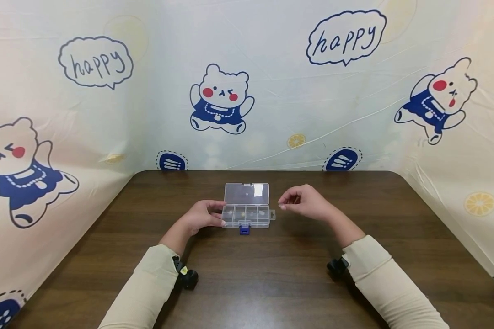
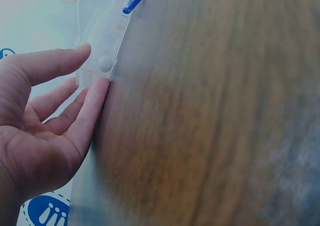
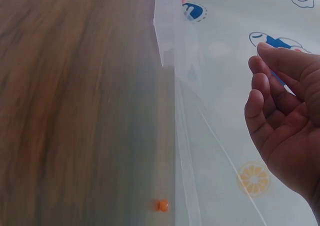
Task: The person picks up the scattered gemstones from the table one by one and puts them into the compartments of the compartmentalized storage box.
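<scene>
A clear plastic compartment box (image 1: pixel 245 222) stands on the table with its lid (image 1: pixel 247 193) raised at the back and a blue latch (image 1: pixel 244 229) at the front. Small pale and yellowish pieces lie in some compartments. My left hand (image 1: pixel 201 215) grips the box's left end, thumb at the front and fingers at the back left corner. Right of the box, my right hand (image 1: pixel 306 202) hangs above the table, thumb and index fingertips together. A tiny pale thing shows at those fingertips in the head view; its kind I cannot tell.
A small orange piece (image 3: pixel 163 205) lies on the table, on the right wrist view's lower edge. The brown wooden table (image 1: pixel 247 283) ends at a hanging cloth (image 1: pixel 271 100) printed with bears. A clear hanging tab (image 1: pixel 272 214) juts from the box's right end.
</scene>
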A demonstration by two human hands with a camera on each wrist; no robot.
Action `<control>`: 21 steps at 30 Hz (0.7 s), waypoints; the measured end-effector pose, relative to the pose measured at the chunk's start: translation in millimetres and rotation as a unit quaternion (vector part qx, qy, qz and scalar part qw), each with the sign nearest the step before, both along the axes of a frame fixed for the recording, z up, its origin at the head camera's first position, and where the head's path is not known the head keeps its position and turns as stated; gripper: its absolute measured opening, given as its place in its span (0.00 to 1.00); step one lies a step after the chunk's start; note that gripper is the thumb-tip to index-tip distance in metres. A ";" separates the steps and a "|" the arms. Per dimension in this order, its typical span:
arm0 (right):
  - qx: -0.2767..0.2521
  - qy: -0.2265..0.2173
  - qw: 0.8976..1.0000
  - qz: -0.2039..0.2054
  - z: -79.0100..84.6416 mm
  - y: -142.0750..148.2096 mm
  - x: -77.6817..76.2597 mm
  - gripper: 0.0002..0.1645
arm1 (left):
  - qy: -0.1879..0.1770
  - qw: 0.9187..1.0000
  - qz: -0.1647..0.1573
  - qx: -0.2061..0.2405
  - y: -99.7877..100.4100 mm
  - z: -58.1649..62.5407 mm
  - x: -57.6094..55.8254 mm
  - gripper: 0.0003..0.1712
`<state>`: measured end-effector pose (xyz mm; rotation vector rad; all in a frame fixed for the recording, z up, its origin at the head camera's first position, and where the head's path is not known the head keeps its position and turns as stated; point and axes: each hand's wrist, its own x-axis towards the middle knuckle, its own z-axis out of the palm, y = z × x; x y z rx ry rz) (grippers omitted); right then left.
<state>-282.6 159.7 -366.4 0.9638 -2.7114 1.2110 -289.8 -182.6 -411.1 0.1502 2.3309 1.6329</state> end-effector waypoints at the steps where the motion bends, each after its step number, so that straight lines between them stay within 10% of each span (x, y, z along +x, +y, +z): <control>1: 0.000 0.000 1.000 0.001 0.0 -2.1 -0.8 0.04 | 0.000 1.000 0.001 -0.001 -0.2 -0.1 0.0 0.39; 21: -0.009 -0.014 0.999 0.029 7.7 -38.6 -7.8 0.04 | -0.006 1.000 0.003 0.000 -0.6 -1.9 -0.8 0.39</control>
